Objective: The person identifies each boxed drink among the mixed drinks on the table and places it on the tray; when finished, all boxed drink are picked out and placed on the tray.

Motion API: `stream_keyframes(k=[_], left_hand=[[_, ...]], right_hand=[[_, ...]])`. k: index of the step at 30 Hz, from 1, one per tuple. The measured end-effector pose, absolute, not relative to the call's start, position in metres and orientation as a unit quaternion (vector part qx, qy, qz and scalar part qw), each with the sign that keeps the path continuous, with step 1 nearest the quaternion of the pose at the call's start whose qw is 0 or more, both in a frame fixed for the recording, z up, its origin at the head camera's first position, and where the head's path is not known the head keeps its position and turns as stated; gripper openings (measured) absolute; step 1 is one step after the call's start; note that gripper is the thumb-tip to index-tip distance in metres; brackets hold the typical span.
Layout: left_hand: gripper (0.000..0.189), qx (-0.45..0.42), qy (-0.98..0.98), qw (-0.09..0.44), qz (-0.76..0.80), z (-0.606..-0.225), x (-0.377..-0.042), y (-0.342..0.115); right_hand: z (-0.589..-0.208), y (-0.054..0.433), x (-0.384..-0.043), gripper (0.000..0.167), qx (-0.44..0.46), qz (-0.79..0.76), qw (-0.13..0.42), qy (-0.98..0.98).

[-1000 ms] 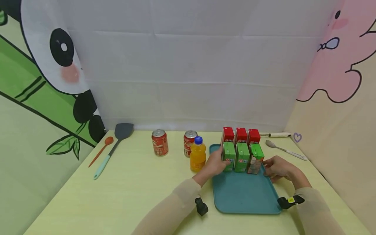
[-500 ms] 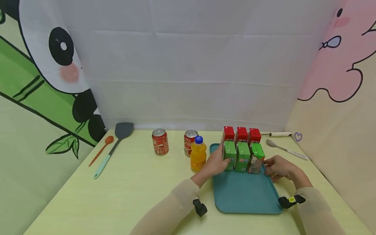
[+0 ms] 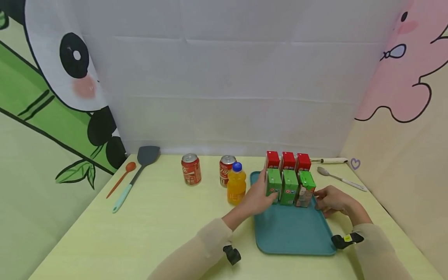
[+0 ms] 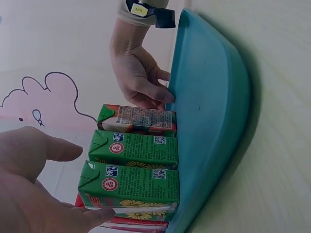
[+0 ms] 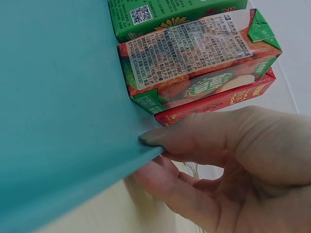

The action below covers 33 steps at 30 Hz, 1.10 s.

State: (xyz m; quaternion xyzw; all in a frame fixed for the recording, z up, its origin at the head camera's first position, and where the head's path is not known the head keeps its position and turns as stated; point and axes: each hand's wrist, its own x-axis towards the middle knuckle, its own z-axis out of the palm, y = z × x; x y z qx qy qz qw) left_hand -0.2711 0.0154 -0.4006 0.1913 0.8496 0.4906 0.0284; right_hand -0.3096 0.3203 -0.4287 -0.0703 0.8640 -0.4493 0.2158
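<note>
On the far half of a teal tray (image 3: 292, 231) stand two rows of upright juice cartons: red-topped ones (image 3: 288, 160) behind, and in front two green cartons (image 3: 289, 187) and a patterned carton with a green top (image 5: 187, 51). My left hand (image 3: 258, 197) is at the left side of the rows. Its fingers lie extended along the nearest green carton (image 4: 131, 187), and its thumb (image 4: 63, 149) stands away from the carton. At the tray's right rim, my right hand (image 3: 335, 200) pinches the edge, thumb on top and fingers beneath.
Left of the tray stand an orange juice bottle (image 3: 236, 184) with a blue cap and two red cans, one can (image 3: 191, 169) farther left. A spatula (image 3: 147, 156) and an orange spoon (image 3: 130, 167) lie at far left. Beyond the right rim lies a grey spoon (image 3: 341, 179).
The left thumb has lifted off the front of the green carton, and the left hand and forearm have shifted slightly left. The right hand, tray and cartons look unmoved.
</note>
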Motion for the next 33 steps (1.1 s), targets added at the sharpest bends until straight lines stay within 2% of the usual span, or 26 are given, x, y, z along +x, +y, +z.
stream_keyframes(k=[8,15,26,33], left_hand=[[0.077,0.206,0.844,0.036,0.494,-0.400,-0.262,0.004],[0.084,0.226,0.843,0.076,0.482,-0.394,-0.246,-0.007],[0.087,0.235,0.862,0.104,0.437,-0.390,-0.226,-0.035],[0.080,0.256,0.859,0.118,0.428,-0.376,-0.214,-0.064]], right_hand=[[-0.429,0.321,-0.310,0.067,-0.073,-0.445,0.215,0.866],[-0.429,0.321,-0.312,0.067,-0.070,-0.443,0.217,0.867],[-0.427,0.324,-0.313,0.066,-0.070,-0.438,0.218,0.869],[-0.430,0.321,-0.308,0.057,-0.095,-0.435,0.203,0.872]])
